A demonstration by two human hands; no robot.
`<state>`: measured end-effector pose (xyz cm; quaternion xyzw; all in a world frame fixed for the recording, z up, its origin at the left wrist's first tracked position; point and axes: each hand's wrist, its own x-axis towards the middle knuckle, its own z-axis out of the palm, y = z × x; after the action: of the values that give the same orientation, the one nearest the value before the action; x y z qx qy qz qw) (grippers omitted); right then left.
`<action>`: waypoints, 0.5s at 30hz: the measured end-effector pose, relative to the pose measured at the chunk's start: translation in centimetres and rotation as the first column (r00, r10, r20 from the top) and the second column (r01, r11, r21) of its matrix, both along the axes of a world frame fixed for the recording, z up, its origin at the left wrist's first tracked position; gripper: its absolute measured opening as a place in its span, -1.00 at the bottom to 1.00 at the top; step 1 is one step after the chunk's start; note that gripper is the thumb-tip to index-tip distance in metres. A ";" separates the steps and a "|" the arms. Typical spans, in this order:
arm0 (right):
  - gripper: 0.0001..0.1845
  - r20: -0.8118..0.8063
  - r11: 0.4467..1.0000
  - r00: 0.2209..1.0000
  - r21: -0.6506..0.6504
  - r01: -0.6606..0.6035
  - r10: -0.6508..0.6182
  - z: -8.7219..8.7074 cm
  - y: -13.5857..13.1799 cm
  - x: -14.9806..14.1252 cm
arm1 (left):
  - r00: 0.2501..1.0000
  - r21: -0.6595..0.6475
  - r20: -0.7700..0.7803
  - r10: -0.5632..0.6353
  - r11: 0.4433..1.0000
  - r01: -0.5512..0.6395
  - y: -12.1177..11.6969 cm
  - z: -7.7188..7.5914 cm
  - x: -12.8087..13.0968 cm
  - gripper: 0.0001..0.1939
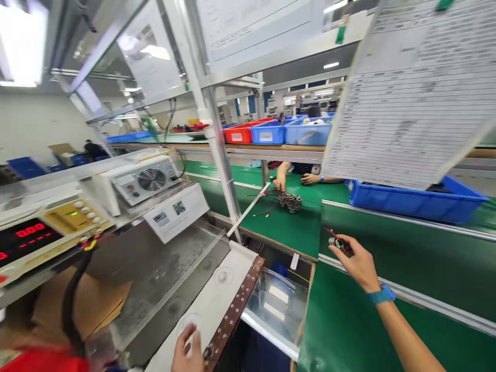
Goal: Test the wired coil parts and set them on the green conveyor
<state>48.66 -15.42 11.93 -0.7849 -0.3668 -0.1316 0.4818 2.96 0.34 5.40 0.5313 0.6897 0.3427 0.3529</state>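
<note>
My right hand point(356, 261), with a blue watch strap at its wrist, pinches a small wired part point(340, 243) over the green conveyor line. The part shows a silvery round end, a little circuit board and a red wire. Low in the view, my left hand point(188, 351) has its fingers bent and apart, with nothing seen between them. It is over a white ledge point(209, 292) beside a brown strip point(236, 302) dotted with metal studs. A small dark piece point(208, 353) sits by its fingertips; whether they touch it I cannot tell.
A cluster of silvery wired parts point(290, 201) lies on the green surface, near a co-worker's hands point(281, 178). A power supply point(31, 235) and a fan-fronted unit point(149, 178) stand left. A metal post point(219, 155), a blue bin point(414, 201) and hanging papers point(406, 93) frame the space.
</note>
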 end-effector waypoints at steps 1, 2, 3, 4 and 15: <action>-0.51 0.030 0.993 0.992 -0.002 -0.121 0.121 1.1 1.0 -2.7 | 1.000 0.105 -0.001 -0.025 0.994 0.025 -1.0 1.8 0.8 -0.51; -0.55 0.061 0.967 0.965 -0.014 -0.255 0.256 2.0 2.0 -5.3 | 0.997 0.239 -0.010 -0.072 0.968 0.072 -2.0 3.6 1.6 -0.50; -0.60 0.092 0.917 0.913 -0.031 -0.397 0.398 2.7 2.9 -8.0 | 0.991 0.373 -0.040 -0.129 0.918 0.135 -3.1 5.4 2.4 -0.49; -0.62 0.122 0.841 0.833 -0.053 -0.538 0.540 3.2 3.8 -10.5 | 0.980 0.462 -0.099 -0.173 0.864 0.199 -4.0 6.9 3.1 -0.49; -0.65 -0.041 0.288 0.334 -0.417 -0.862 0.942 -5.1 17.4 -31.5 | 0.898 -0.135 -0.366 -0.245 0.968 0.210 -10.3 7.5 -6.9 -0.72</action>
<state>17.21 1.95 6.83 -0.4919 -0.8127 0.1526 0.2725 -3.91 -9.92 12.94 0.6477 0.6931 0.1574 0.2744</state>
